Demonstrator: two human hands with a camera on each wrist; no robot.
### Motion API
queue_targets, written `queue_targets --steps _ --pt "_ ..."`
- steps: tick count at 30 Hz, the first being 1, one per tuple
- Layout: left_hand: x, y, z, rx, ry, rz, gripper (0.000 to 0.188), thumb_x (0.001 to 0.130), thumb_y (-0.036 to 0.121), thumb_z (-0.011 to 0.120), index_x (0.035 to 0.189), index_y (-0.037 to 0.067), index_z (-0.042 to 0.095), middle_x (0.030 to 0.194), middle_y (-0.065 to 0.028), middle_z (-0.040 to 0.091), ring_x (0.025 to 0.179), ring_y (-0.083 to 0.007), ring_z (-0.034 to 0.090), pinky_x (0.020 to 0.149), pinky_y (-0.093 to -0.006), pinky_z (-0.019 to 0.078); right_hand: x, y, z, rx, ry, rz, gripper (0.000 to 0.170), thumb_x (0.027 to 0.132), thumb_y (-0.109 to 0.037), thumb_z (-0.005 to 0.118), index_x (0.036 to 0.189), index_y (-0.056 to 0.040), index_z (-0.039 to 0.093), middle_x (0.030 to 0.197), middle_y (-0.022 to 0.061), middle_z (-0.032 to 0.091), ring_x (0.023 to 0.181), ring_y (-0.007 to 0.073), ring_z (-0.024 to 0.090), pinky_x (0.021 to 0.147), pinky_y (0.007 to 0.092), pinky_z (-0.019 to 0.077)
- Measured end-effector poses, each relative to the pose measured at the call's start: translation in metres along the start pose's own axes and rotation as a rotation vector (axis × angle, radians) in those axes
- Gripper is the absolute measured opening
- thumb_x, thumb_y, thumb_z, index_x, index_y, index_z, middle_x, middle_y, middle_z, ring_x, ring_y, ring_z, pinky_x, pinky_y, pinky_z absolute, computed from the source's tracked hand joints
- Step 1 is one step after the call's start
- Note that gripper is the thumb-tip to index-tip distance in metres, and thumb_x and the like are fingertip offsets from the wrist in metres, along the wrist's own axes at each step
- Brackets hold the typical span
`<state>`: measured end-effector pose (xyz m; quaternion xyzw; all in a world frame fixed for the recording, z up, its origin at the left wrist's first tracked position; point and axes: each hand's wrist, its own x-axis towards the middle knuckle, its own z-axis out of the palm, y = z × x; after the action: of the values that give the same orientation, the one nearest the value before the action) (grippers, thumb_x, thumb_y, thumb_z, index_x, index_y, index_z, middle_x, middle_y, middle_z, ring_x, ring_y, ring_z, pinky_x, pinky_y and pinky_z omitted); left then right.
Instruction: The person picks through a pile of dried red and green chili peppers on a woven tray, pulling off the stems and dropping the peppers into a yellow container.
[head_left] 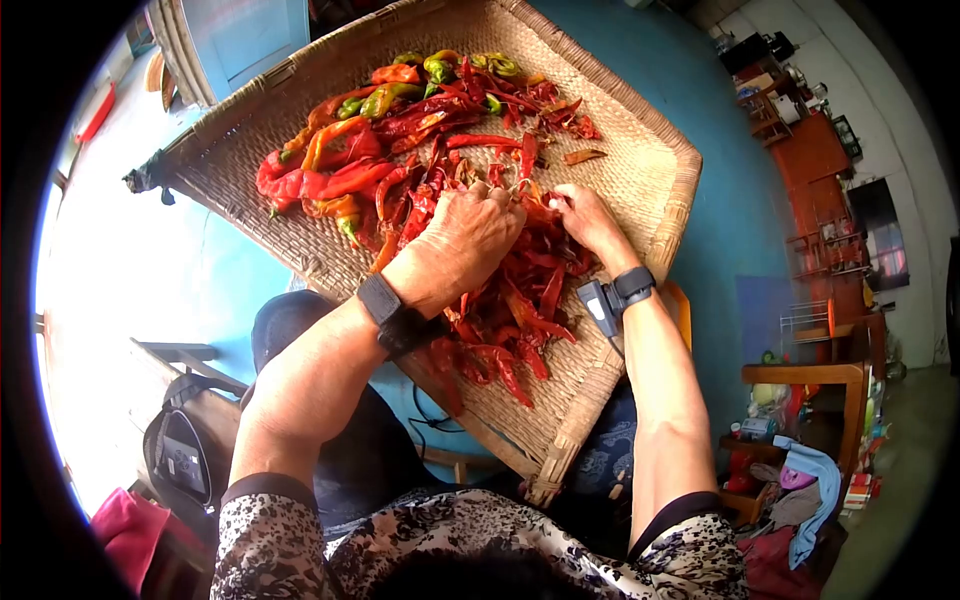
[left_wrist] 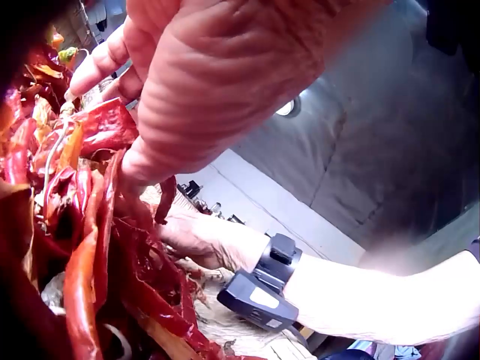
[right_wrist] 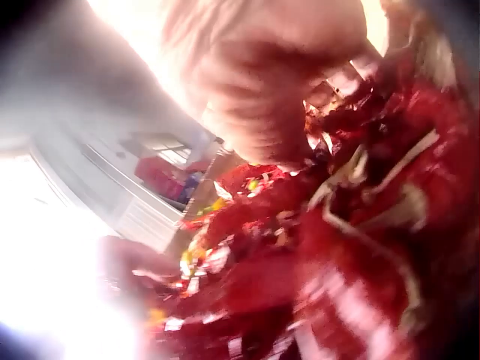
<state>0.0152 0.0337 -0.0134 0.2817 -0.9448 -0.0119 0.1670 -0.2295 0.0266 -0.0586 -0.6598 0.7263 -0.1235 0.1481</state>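
Observation:
A woven tray holds a spread of red peppers, many of them shrivelled. In the head view my left hand is at the middle of the pile, its fingers bent downward; the left wrist view shows a red pepper piece between thumb and fingers of that hand. Just to its right, my right hand pinches a dark red pepper at the pile's edge. The right wrist view is blurred: the right hand curls over red peppers, its fingertips hidden.
Larger red and orange peppers and some green ones lie in the tray's far left part. The tray rests over the person's lap. A black bag is at lower left, a wooden chair with cloths at right.

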Motion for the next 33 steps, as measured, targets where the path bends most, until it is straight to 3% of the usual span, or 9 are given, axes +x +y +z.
queue_targets --steps 2,4,6,10,11,15,20,27,33 --pt "0.000 0.000 0.004 0.017 0.014 -0.027 0.018 0.076 0.008 0.060 0.093 0.004 0.059 0.092 -0.0112 0.059 0.090 -0.0266 0.059 0.073 -0.0366 0.0513 -0.012 -0.005 0.012 0.522 0.110 -0.069 0.021 0.085 -0.009 0.060 0.104 -0.0028 0.063 0.097 0.0148 0.068 0.090 0.0242 0.065 0.079 0.0331 0.0505" --pt "-0.001 -0.005 0.012 0.030 0.042 0.010 0.019 0.076 0.009 0.060 0.094 0.004 0.059 0.092 -0.0112 0.059 0.090 -0.0267 0.059 0.073 -0.0371 0.0513 -0.040 -0.049 -0.014 0.407 0.057 -0.112 0.024 0.082 -0.004 0.062 0.106 -0.0023 0.062 0.100 0.0152 0.067 0.088 0.0209 0.065 0.078 0.0303 0.0505" --pt "-0.002 -0.003 0.007 -0.014 0.010 -0.007 0.019 0.077 0.010 0.059 0.095 0.003 0.059 0.091 -0.0112 0.059 0.090 -0.0273 0.059 0.073 -0.0385 0.0513 -0.069 -0.067 -0.017 0.192 0.164 -0.346 0.027 0.082 -0.004 0.060 0.110 -0.0024 0.059 0.107 0.0169 0.063 0.095 0.0306 0.063 0.082 0.0360 0.0501" --pt "-0.002 -0.005 0.009 0.012 0.064 0.036 0.012 0.078 0.012 0.059 0.087 0.004 0.060 0.092 -0.0115 0.060 0.090 -0.0275 0.059 0.072 -0.0366 0.0517 -0.118 -0.094 -0.024 0.155 0.083 -0.371 0.029 0.081 -0.005 0.064 0.110 -0.0011 0.058 0.104 0.0187 0.058 0.095 0.0379 0.059 0.083 0.0427 0.0486" --pt "-0.001 -0.005 0.008 0.023 0.039 0.020 0.012 0.078 0.012 0.060 0.087 0.004 0.060 0.091 -0.0110 0.060 0.091 -0.0275 0.059 0.072 -0.0365 0.0518 -0.123 -0.094 -0.026 0.141 0.117 -0.450 0.026 0.081 -0.004 0.065 0.106 -0.0003 0.059 0.100 0.0165 0.061 0.090 0.0320 0.063 0.078 0.0382 0.0510" --pt "-0.001 -0.006 0.002 0.001 0.012 0.005 0.016 0.077 0.013 0.063 0.089 0.004 0.059 0.091 -0.0093 0.060 0.092 -0.0273 0.059 0.072 -0.0358 0.0519 -0.132 -0.072 -0.016 0.566 0.195 -0.196 0.018 0.082 -0.004 0.066 0.100 -0.0007 0.063 0.085 0.0090 0.067 0.075 0.0150 0.065 0.065 0.0264 0.0519" --pt "0.000 0.000 -0.002 -0.006 0.016 0.018 0.027 0.073 0.005 0.066 0.099 0.004 0.058 0.094 -0.0093 0.060 0.093 -0.0283 0.058 0.074 -0.0368 0.0514 -0.134 -0.040 -0.040 0.960 0.369 -0.053 0.018 0.093 -0.009 0.057 0.106 0.0025 0.062 0.086 0.0067 0.066 0.075 0.0109 0.063 0.067 0.0231 0.0523" --pt "-0.002 0.005 0.010 -0.079 0.156 0.202 0.027 0.074 0.005 0.062 0.100 0.005 0.056 0.104 -0.0088 0.057 0.104 -0.0266 0.053 0.087 -0.0369 0.0460 -0.133 -0.034 -0.039 0.881 0.341 -0.022 0.022 0.097 -0.013 0.050 0.112 -0.0004 0.060 0.093 0.0080 0.065 0.079 0.0132 0.063 0.070 0.0247 0.0527" --pt "-0.001 0.009 0.001 -0.159 0.081 0.203 0.044 0.071 0.012 0.073 0.111 0.004 0.058 0.107 -0.0093 0.057 0.102 -0.0273 0.052 0.090 -0.0357 0.0447 -0.128 -0.037 -0.038 0.633 0.223 -0.118 0.030 0.090 -0.018 0.062 0.115 -0.0014 0.060 0.098 0.0124 0.066 0.091 0.0178 0.062 0.078 0.0301 0.0516"
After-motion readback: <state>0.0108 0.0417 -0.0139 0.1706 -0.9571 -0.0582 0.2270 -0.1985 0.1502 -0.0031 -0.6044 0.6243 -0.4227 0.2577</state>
